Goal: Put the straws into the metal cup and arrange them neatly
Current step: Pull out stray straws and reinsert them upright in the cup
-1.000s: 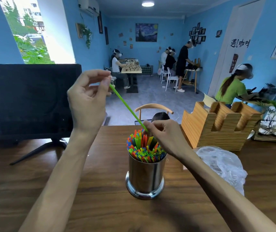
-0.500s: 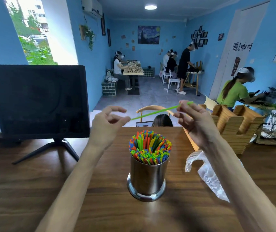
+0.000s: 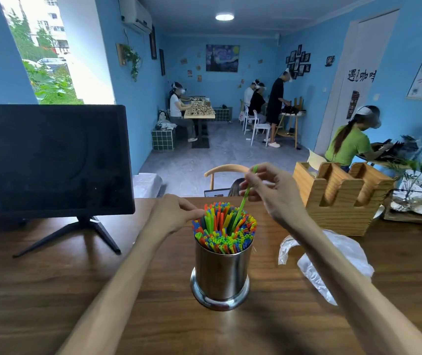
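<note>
A shiny metal cup point(image 3: 221, 275) stands on the wooden table point(image 3: 51, 290), packed with several upright coloured straws point(image 3: 224, 230). My right hand point(image 3: 271, 193) pinches a single green straw point(image 3: 245, 194) near its top. That straw is nearly upright, and its lower end dips in among the straws in the cup. My left hand point(image 3: 175, 213) is beside the cup's left rim, its fingertips touching the outer straws; it holds nothing.
A black monitor point(image 3: 51, 160) on a stand fills the left of the table. A crumpled clear plastic bag point(image 3: 332, 257) lies right of the cup. A wooden holder point(image 3: 340, 196) stands at the back right. Behind the table are a chair back point(image 3: 226, 169) and several people.
My left hand let go of the green straw and dropped to the cup's left rim. My right hand swung the straw from near horizontal to near upright and lowered its end into the cup.
</note>
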The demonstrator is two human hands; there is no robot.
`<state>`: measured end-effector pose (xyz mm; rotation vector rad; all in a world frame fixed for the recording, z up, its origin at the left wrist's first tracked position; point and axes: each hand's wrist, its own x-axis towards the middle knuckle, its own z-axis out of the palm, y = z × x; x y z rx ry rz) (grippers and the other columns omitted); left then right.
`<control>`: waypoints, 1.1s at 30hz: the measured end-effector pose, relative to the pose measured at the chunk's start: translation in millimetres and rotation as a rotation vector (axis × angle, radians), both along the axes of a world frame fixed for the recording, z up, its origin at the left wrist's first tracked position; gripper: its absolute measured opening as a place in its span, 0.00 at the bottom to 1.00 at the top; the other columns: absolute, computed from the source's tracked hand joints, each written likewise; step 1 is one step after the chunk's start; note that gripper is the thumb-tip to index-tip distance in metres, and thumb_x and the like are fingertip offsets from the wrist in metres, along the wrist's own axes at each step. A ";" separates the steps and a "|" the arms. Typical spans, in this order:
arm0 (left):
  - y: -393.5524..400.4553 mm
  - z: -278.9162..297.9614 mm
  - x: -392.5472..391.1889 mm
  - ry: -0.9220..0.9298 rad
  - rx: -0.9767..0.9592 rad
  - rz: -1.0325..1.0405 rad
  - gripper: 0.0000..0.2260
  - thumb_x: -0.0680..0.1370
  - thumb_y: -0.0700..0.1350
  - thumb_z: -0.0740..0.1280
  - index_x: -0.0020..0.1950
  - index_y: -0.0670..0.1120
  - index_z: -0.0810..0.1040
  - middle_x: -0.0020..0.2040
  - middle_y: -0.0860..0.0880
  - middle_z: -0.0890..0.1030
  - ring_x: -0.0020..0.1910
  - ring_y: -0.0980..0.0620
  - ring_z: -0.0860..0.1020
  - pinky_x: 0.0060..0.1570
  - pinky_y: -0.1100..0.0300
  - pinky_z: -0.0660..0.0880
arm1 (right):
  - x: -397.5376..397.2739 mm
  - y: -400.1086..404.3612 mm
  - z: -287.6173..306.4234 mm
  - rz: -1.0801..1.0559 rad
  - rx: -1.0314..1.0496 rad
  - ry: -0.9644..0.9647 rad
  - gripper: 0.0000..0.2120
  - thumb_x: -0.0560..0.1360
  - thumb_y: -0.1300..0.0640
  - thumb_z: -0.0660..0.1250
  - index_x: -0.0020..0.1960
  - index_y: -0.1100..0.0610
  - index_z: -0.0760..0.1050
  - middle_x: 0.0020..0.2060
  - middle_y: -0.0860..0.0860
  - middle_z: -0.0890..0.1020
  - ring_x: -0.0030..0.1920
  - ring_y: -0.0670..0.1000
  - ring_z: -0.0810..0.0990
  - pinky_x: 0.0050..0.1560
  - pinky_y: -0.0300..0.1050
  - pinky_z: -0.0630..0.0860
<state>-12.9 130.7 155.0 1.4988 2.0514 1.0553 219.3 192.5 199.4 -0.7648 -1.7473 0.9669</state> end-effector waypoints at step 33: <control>31.2 17.5 -16.6 -0.344 -0.337 -0.176 0.13 0.73 0.51 0.77 0.54 0.46 0.86 0.50 0.45 0.85 0.44 0.53 0.80 0.36 0.64 0.80 | -6.0 -6.9 -49.4 0.035 0.167 -0.518 0.08 0.78 0.49 0.71 0.55 0.50 0.83 0.52 0.46 0.83 0.52 0.44 0.80 0.52 0.38 0.79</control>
